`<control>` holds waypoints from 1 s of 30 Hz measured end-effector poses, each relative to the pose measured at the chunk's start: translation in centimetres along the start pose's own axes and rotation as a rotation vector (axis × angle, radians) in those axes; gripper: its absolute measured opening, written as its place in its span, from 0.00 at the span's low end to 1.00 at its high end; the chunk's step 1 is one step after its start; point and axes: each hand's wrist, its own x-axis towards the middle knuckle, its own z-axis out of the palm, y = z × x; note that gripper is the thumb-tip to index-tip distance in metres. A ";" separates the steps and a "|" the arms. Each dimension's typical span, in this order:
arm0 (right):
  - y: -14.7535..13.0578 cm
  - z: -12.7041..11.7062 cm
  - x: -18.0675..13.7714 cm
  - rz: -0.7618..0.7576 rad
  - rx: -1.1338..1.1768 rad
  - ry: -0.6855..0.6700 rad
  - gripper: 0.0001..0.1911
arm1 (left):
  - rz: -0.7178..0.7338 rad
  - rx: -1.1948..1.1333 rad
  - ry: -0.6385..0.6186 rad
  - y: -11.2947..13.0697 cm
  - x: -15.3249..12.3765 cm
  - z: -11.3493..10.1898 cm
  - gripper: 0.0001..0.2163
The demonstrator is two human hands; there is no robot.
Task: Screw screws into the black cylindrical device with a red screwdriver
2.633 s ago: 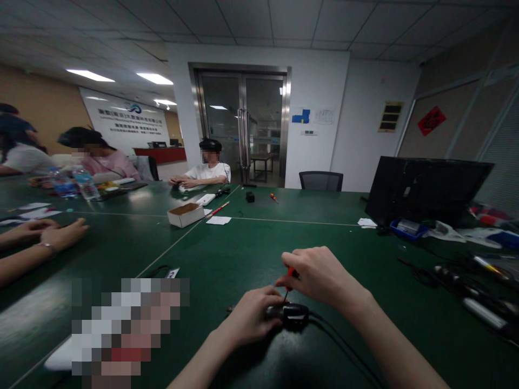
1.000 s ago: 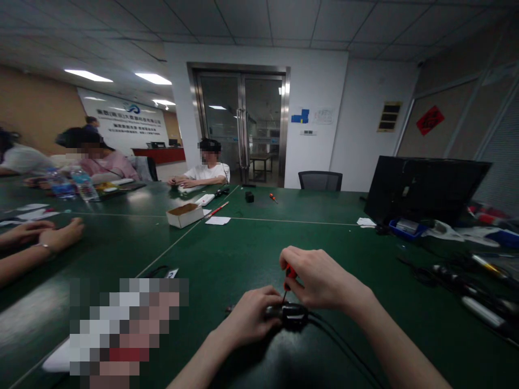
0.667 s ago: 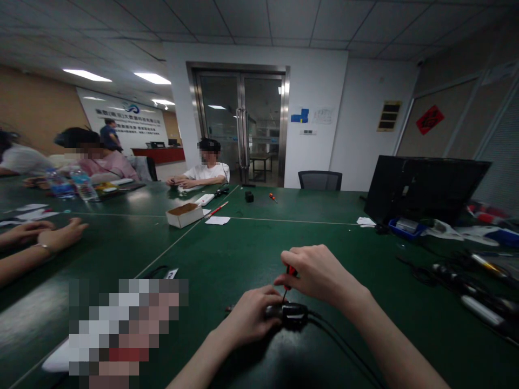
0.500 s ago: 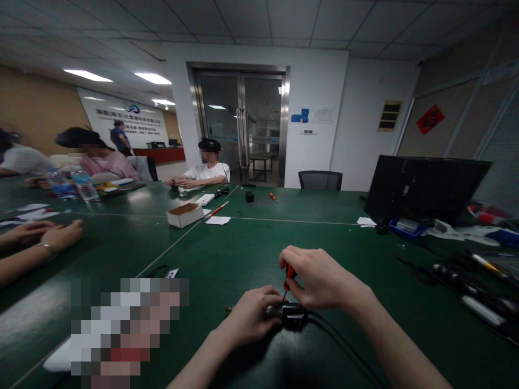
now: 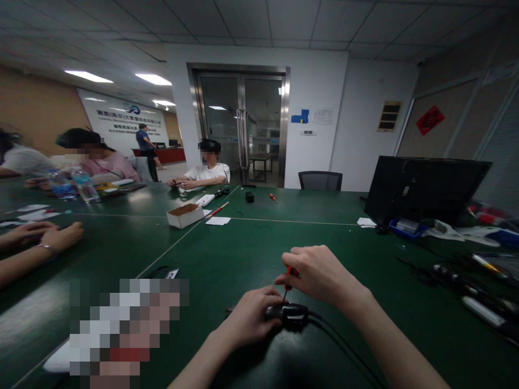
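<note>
Green table [image 5: 251, 248] fills pretty much the whole lower half of the view, with a few people sitting round the far left end. Over on the right there's a big black monitor [image 5: 425, 186] seen from the back, with a little blue tray [image 5: 406, 228] at its foot. Further up the middle sits an open white box [image 5: 185, 215], with a slip of paper [image 5: 218, 220] just beside it. A co-worker's hands [image 5: 52, 237] rest on the table at the left edge, well apart from the action.

Close to the camera, the left hand [image 5: 249, 319] is curled around the left end of a small black device [image 5: 292, 315] and pins it flat on the table. The right hand [image 5: 318, 273] is closed just above it, fingers pinching a red-handled screwdriver [image 5: 288, 272]. The driver stands nearly upright, tip down on the top of the device. A black cable [image 5: 340, 346] runs from the device's right side toward the bottom right corner, under the right forearm.
</note>
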 end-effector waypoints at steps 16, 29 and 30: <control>-0.1 0.0 0.0 -0.017 -0.014 0.004 0.14 | -0.003 -0.016 -0.007 0.1 0.0 -0.2 0.17; 0.1 0.5 -0.1 -0.019 0.081 0.027 0.10 | -0.017 -0.009 -0.010 0.2 0.0 -0.2 0.16; 0.1 0.4 0.0 -0.007 0.047 0.016 0.09 | -0.017 -0.012 -0.011 0.2 0.0 -0.2 0.16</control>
